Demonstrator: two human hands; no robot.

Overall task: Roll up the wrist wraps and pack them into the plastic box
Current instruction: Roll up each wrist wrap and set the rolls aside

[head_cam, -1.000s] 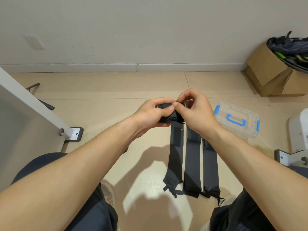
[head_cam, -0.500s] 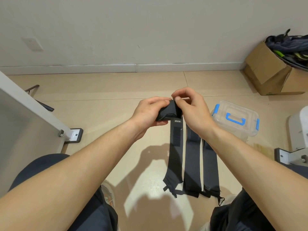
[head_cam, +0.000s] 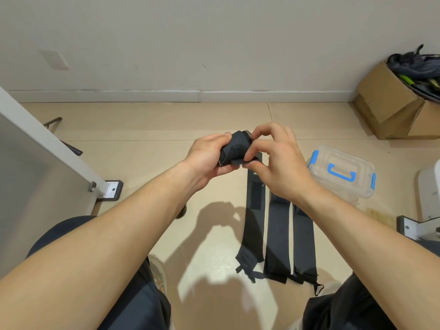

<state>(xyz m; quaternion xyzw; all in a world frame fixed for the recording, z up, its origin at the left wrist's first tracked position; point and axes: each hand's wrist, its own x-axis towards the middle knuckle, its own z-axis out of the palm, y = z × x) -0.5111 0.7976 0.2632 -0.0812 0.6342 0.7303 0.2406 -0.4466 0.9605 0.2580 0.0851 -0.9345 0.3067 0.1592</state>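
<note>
A rolled black wrist wrap (head_cam: 235, 148) is held above the floor between both hands. My left hand (head_cam: 208, 156) grips the roll from the left. My right hand (head_cam: 276, 160) pinches its loose end flap on the right with thumb and fingers. Three flat black wrist wraps (head_cam: 278, 225) lie side by side on the tan floor below the hands, partly hidden by my right forearm. The clear plastic box (head_cam: 342, 175) with blue latches and handle sits on the floor to the right, its lid on.
A cardboard box (head_cam: 395, 106) stuffed with dark items stands at the far right by the wall. A white panel with a bracketed foot (head_cam: 112, 189) is at left. White equipment (head_cam: 426, 210) is at the right edge. My knees frame the bottom.
The roll has turned in my hands and shifted slightly left and up; my right fingers moved from the top of the roll to pinching its end flap.
</note>
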